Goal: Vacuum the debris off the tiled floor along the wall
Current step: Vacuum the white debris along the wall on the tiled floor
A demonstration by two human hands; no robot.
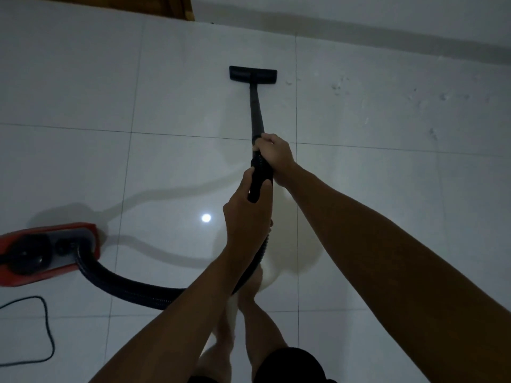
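I see the debris (340,85), pale specks strewn over the white tiled floor (83,87) just right of the black floor nozzle (252,74), which lies flat on the tiles near the wall (359,12). From that nozzle the black wand (256,111) runs back to my right hand (275,156), fingers wrapped round the wand's near end, and just behind it my left hand (246,214) grips the ribbed hose (132,288). The hose curves away left of the nozzle to the red vacuum body (47,252), with a black power cord (47,327) lying just beside it.
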